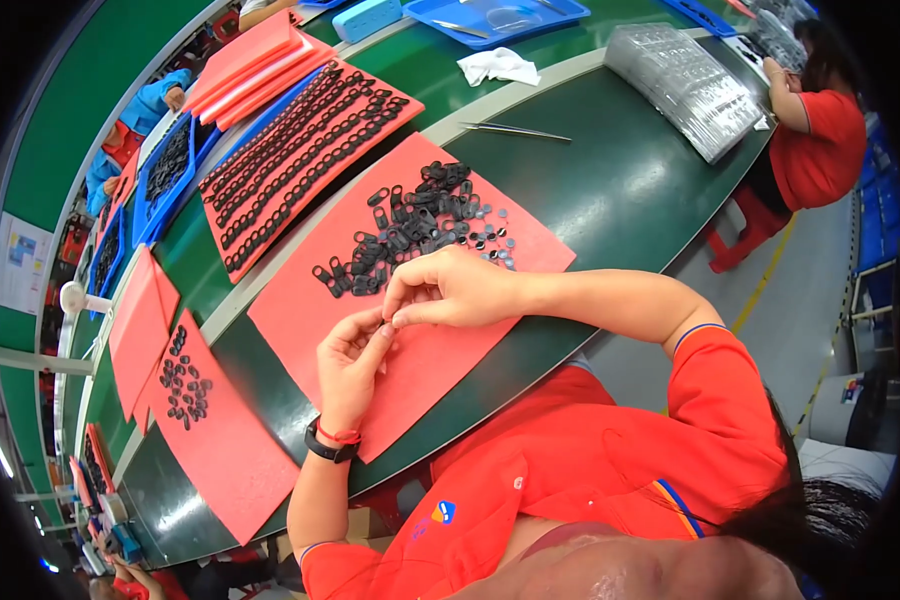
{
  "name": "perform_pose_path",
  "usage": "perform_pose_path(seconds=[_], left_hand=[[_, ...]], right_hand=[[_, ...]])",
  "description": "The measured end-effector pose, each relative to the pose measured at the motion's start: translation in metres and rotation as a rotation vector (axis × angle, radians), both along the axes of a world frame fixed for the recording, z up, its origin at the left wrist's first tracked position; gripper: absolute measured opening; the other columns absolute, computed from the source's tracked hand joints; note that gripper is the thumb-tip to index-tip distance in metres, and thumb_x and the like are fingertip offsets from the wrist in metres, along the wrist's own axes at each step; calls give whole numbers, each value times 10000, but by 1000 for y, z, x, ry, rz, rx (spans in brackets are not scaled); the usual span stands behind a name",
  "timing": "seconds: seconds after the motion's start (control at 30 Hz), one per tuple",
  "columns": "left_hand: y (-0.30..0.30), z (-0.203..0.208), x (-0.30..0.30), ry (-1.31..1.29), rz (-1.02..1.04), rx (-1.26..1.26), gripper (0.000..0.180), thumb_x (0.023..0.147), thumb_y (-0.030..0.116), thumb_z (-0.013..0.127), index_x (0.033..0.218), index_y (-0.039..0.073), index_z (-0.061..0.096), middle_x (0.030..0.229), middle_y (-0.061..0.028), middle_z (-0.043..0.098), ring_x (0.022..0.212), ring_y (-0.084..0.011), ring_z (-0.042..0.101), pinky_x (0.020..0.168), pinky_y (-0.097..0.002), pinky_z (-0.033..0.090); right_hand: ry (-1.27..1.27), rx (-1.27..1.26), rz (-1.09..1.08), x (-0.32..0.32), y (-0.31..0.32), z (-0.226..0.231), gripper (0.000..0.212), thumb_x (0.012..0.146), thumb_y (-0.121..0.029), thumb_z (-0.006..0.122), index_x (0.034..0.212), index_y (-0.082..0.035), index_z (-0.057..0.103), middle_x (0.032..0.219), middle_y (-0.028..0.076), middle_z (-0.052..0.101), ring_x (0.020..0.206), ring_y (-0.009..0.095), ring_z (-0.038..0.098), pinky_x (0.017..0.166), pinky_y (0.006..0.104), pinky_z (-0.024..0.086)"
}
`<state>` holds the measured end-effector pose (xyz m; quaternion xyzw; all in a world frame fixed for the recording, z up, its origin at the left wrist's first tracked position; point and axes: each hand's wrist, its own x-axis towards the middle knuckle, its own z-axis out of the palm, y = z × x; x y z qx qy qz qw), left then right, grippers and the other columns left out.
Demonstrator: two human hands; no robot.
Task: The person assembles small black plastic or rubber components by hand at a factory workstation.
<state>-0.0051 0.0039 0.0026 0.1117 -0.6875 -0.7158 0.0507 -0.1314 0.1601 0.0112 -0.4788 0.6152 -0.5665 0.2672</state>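
Note:
My left hand (346,366) and my right hand (462,286) meet over a red foam mat (440,365), thumbs and fingertips pinched together. Whatever sits between them is too small and covered to make out. Just beyond my right hand lies a loose heap of black oval parts with a hole at one end (400,228). Small round discs (489,238), some silvery and some dark, are scattered at the heap's right side, close to my right wrist. A black wristband (328,447) is on my left wrist.
Another red mat (240,470) at left carries small black pieces. Beyond, a foam sheet (402,103) bears rows of black parts, beside stacked foam (260,65) and blue trays (177,170). Tweezers (516,131), a white cloth (498,66) and transparent plastic trays (680,90) lie farther off. A co-worker (822,150) sits at right.

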Motion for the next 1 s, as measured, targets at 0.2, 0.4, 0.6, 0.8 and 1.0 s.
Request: perform_pose_path(seconds=[0.2,0.4,0.6,0.8,1.0], left_hand=[[-5,-3,-2,-28,15,-2,195,840,44,604,1022,-25,582,820,-52,632,634,-61,572,488,-153,399],[-2,2,-2,-26,21,56,147,844,24,583,980,-30,588,819,-60,621,623,-65,566,465,-152,395],[-4,3,-1,-54,47,4,131,844,26,584,947,-54,593,781,-72,626,615,-77,583,451,-147,394],[-4,4,0,-72,66,74,177,834,13,586,987,-76,595,832,-117,648,663,-124,623,490,-178,449],[-6,3,-3,-49,33,167,211,844,12,568,1028,-91,570,863,-136,641,685,-148,628,571,-224,517]], right_hand=[[-94,182,11,1,1,8,127,803,-109,651,905,-34,636,789,24,643,675,65,571,589,216,446],[90,64,25,0,2,7,141,802,-121,657,914,-36,641,774,27,640,674,63,570,592,205,445],[-42,84,-17,2,0,3,161,786,-134,665,892,-15,644,765,49,644,689,85,588,608,223,463],[-92,95,-53,-2,-2,-3,143,800,-105,662,896,-6,624,815,33,633,742,58,580,636,199,461],[-113,65,-60,-8,-3,-10,126,819,-79,629,910,5,608,858,47,630,817,94,600,674,203,462]])
